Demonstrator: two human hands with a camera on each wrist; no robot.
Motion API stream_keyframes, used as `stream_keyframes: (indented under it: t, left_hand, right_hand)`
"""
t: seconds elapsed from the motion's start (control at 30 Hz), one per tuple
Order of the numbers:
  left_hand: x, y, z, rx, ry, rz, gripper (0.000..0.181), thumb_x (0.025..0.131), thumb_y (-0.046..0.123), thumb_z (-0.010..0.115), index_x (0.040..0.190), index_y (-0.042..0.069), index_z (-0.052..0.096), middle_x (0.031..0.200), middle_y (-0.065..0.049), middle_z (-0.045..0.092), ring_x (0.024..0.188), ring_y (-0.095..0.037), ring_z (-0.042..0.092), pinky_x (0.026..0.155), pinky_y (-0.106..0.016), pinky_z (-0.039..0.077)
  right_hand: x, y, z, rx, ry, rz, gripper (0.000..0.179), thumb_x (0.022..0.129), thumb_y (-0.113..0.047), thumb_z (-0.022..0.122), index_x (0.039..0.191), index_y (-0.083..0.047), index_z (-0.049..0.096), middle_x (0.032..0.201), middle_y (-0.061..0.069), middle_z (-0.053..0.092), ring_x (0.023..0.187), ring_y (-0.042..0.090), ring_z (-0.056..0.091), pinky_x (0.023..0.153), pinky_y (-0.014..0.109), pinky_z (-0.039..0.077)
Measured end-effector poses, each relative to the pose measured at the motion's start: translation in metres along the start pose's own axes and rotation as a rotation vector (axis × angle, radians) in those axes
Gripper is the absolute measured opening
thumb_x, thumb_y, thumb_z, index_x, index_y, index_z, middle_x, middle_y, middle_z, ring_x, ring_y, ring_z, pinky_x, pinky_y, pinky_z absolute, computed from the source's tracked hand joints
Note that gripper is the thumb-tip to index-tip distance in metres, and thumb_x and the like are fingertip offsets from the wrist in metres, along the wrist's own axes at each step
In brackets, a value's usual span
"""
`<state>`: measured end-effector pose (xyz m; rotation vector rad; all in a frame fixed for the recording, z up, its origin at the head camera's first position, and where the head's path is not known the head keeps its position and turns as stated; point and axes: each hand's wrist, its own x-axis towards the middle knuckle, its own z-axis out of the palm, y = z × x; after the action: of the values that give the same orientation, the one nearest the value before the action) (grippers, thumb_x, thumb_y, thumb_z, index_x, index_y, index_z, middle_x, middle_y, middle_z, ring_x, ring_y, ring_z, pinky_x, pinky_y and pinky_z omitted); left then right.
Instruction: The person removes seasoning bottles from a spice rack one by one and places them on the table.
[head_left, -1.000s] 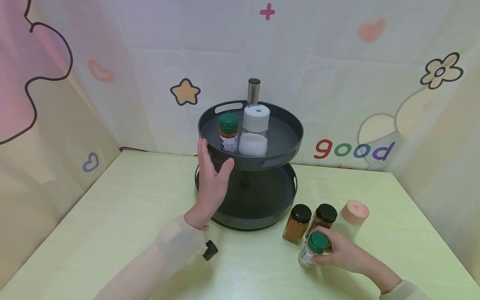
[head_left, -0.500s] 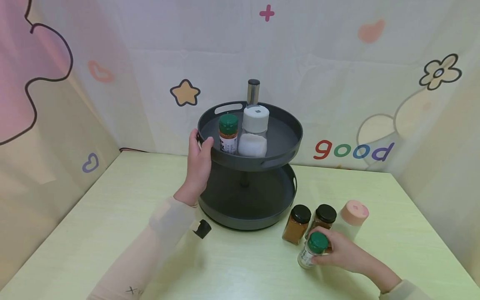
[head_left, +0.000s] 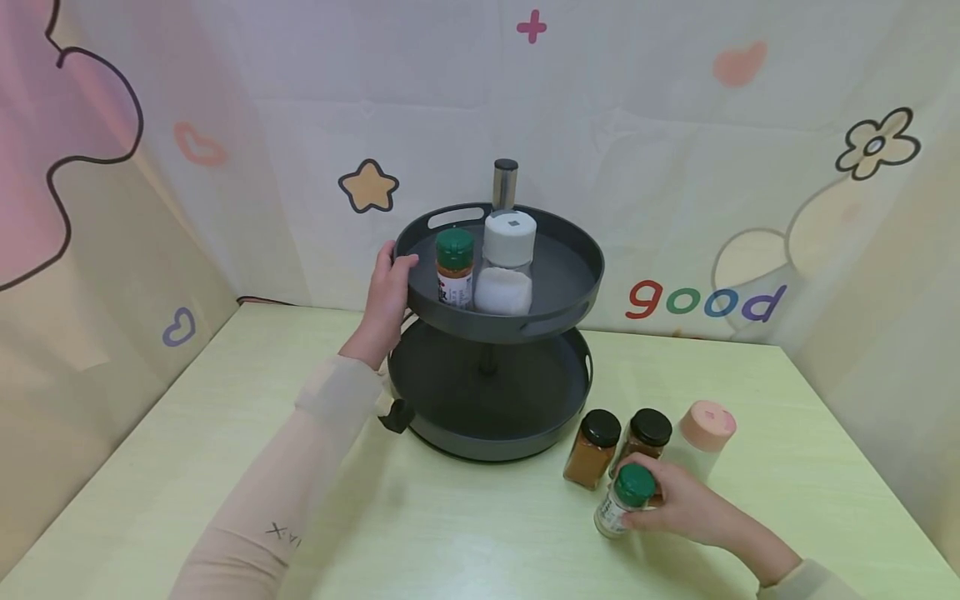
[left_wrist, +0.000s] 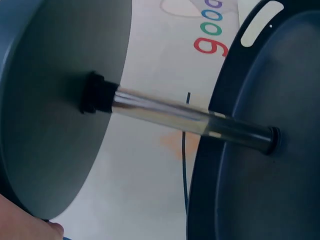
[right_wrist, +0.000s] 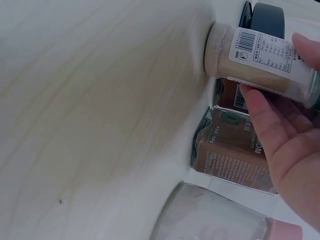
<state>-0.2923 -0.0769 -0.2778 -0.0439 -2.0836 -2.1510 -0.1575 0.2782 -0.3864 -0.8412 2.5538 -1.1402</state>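
My left hand (head_left: 386, 302) grips the left rim of the upper tray of a two-tier dark grey rotating rack (head_left: 495, 327), thumb over the edge and fingers outside. In the left wrist view, part of that hand (left_wrist: 25, 225) shows at the tray's underside, beside the metal post (left_wrist: 160, 110). My right hand (head_left: 693, 507) holds a small spice jar (head_left: 615, 515) with a green cap and pale powder, standing on the table at front right. The right wrist view shows its labelled side (right_wrist: 262, 55) between thumb and fingers.
A green-capped red spice jar (head_left: 454, 271) and a white-capped jar (head_left: 508, 265) stand on the upper tray. Two black-capped brown spice jars (head_left: 591, 454) (head_left: 647, 432) and a pink-capped jar (head_left: 705, 433) stand behind my right hand. A printed curtain (head_left: 300, 167) hangs behind the table.
My left hand has slid left and back along the upper tray's rim, its thumb now hooked over the edge. The right hand and its jar have not visibly moved.
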Motion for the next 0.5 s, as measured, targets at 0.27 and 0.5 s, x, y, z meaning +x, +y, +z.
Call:
stream_keyframes:
  t: [0.27,0.5]
  left_hand:
    - [0.0024,-0.0026,-0.0014,0.009,-0.002,-0.018,0.057,0.09,0.025,0.028,0.143,0.017,0.007,0.149,0.0,0.011,0.134,-0.017,0.019,0.107,-0.04,0.022]
    - [-0.004,-0.0037,0.0013,0.03,0.011,0.007,0.058,0.09,0.024,0.027,0.143,0.017,0.005,0.149,0.002,0.009,0.135,-0.015,0.015,0.108,-0.037,0.02]
  right_hand:
    - [0.0,0.0004,0.0018,0.007,0.004,-0.013,0.046,0.072,-0.022,0.07,0.105,0.001,0.05,0.094,0.008,0.063,0.085,-0.005,0.052,0.069,0.02,0.048]
    - [0.0005,0.0,0.0024,0.027,-0.005,-0.042,0.046,0.072,-0.02,0.07,0.106,0.003,0.048,0.094,0.011,0.062,0.087,-0.005,0.053,0.07,0.02,0.048]
